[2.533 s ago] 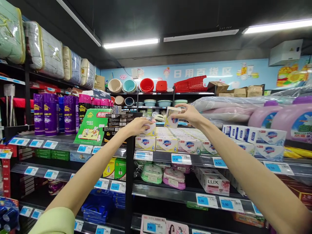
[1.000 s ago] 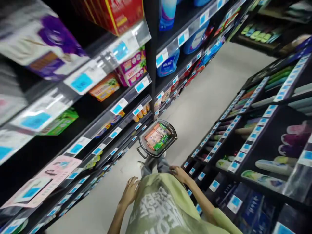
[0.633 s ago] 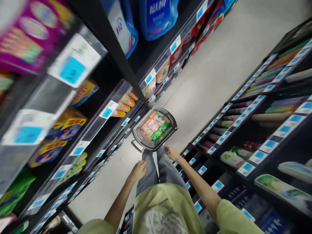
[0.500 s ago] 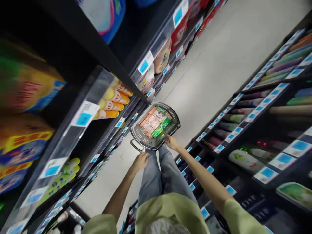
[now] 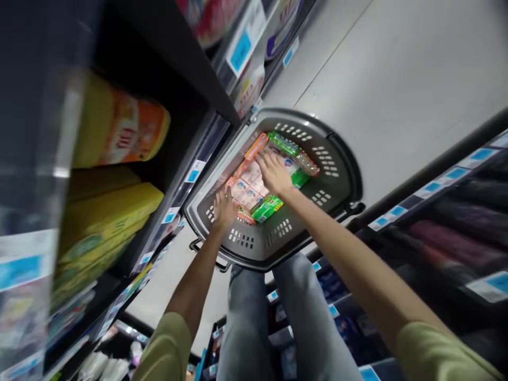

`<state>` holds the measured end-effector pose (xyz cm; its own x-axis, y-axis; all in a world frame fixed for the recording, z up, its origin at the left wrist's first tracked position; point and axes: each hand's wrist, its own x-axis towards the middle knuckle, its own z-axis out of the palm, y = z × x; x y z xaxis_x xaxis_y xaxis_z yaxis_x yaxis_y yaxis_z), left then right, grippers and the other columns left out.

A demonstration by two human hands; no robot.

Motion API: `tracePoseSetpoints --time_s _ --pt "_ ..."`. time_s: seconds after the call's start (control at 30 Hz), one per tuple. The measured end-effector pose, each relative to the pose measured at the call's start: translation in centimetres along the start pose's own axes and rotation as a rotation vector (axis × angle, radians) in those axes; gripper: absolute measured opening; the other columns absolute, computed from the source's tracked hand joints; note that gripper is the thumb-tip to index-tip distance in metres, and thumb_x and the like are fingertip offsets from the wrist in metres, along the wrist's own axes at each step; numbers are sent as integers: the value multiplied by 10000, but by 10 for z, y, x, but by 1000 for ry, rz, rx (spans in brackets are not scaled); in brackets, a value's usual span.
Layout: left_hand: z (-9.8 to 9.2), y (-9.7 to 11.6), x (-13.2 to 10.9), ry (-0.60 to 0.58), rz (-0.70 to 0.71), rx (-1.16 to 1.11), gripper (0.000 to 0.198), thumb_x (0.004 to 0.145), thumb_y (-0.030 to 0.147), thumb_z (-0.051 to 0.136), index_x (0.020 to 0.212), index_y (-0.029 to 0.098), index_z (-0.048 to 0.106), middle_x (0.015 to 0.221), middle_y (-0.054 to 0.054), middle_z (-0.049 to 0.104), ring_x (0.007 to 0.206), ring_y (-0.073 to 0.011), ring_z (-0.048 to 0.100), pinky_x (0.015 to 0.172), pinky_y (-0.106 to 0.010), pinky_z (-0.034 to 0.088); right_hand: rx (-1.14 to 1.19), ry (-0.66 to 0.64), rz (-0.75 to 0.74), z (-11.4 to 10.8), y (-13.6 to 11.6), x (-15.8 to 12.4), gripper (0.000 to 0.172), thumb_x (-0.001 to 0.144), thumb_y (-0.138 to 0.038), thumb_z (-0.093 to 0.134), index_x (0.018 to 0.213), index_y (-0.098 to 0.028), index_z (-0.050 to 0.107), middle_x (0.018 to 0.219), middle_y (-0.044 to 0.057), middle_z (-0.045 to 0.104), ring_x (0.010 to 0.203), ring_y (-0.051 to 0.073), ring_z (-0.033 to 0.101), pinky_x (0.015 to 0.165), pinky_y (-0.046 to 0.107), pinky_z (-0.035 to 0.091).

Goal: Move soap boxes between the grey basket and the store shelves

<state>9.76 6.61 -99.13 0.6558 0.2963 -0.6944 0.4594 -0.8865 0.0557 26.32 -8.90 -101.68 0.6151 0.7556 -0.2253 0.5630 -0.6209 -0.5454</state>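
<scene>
A grey basket (image 5: 246,241) with slotted walls stands on the floor in front of my legs. Inside it lie pink-and-white packs (image 5: 248,193), with green packs (image 5: 266,208) and orange packs (image 5: 257,146) around them. My right hand (image 5: 274,172) reaches into the basket, fingers spread over the pink-and-white packs near the orange ones. At the basket's left side, my left hand (image 5: 225,209) is inside the rim with its fingers apart, its tips by the edge of the packs. Neither hand visibly holds anything.
Shelves with yellow bottles and packs (image 5: 115,211) rise close on the left. Another shelf row with price tags (image 5: 456,173) runs along the right. Pale floor (image 5: 413,69) shows beyond the basket. A black handle (image 5: 222,264) juts from its near left side.
Both hands have moved from the near side of the basket into it. The view has come closer, so the basket looks larger.
</scene>
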Motion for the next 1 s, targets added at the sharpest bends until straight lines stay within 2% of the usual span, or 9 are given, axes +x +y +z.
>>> tracePoseSetpoints --time_s 0.13,0.27,0.37,0.47,0.57,0.67,0.77,0.9,1.0 --pt "41 4 39 61 -57 9 729 890 157 519 1566 58 264 1616 -185 347 1438 -344 365 1197 -452 353 -68 26 -129 37 50 38 456 1022 -128 285 1439 -128 470 1529 139 488 1488 261 363 1265 503 256" --pt "66 6 52 63 -130 -44 747 898 151 493 1580 47 206 1607 -202 336 1432 -335 357 1208 -439 318 -26 118 -270 54 74 57 456 1077 -226 183 1434 -140 453 1457 107 515 1464 267 389 1252 535 253" --pt "73 4 57 113 -175 -64 681 934 162 474 1567 58 246 1527 -216 420 1374 -351 406 1154 -468 364 -69 120 -317 53 75 65 501 1083 -247 103 1358 -120 502 1340 117 565 1391 276 461 1204 555 320" --pt "76 2 65 117 -167 -4 517 980 155 409 1493 90 394 1418 -217 521 1288 -365 477 1086 -498 416 -117 106 -347 49 73 69 491 1073 -239 120 1277 -143 556 1264 127 606 1338 262 495 1187 523 344" --pt "81 -2 73 80 -109 52 437 997 115 333 1404 130 493 1414 -195 547 1257 -346 517 1066 -472 440 -117 93 -396 46 76 68 473 1069 -250 149 1303 -173 553 1331 124 590 1354 262 472 1164 497 368" --pt "82 -12 78 26 -68 41 467 978 86 357 1432 103 461 1394 -202 567 1262 -339 540 1018 -429 484 -147 38 -422 46 82 67 500 1072 -260 127 1362 -169 525 1397 121 556 1343 270 481 1113 491 409" --pt "77 -24 74 -71 67 21 531 950 49 394 1478 101 417 1407 -188 576 1291 -302 543 1035 -391 477 -171 33 -414 47 82 69 489 1071 -289 150 1350 -166 532 1344 116 583 1323 265 492 1110 475 412" --pt "69 -26 60 -295 415 25 621 907 -14 459 1461 263 497 1448 -39 596 1348 -189 511 1144 -311 373 -197 84 -410 45 72 75 478 1065 -321 167 1253 -175 582 1195 117 631 1280 263 515 1121 470 411" --pt "70 -14 55 -433 578 83 642 856 2 575 1423 302 554 1422 -32 607 1369 -222 484 1176 -357 338 -235 93 -434 39 63 78 445 1066 -331 207 1238 -186 591 1102 107 643 1227 269 547 1100 468 427"
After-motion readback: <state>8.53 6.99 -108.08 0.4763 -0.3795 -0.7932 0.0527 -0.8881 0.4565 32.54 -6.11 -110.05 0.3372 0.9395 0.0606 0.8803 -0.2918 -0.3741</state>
